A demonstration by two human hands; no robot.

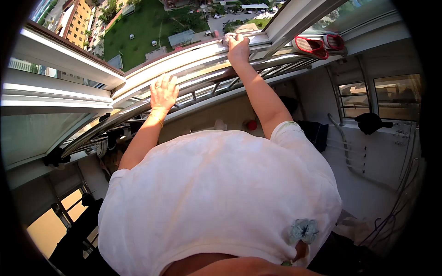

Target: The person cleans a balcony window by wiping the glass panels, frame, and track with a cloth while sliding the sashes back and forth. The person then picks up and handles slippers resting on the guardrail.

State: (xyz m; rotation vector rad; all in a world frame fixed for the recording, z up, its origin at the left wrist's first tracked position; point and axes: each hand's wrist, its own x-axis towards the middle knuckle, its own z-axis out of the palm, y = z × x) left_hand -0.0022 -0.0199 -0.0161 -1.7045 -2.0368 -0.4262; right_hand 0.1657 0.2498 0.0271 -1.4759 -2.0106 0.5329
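My left hand lies flat against the white window frame, fingers spread, above the metal railing. Farther right, my right hand is closed round a crumpled pale cloth. The cloth touches the outer part of the sill, and only a small piece of it shows beside the fingers. Both arms reach forward over the railing.
Red-edged shoes rest at the right end of the railing. A white sliding window sash stands at the left. Outside, far below, are a lawn and buildings. Dark items hang near the railing's left end.
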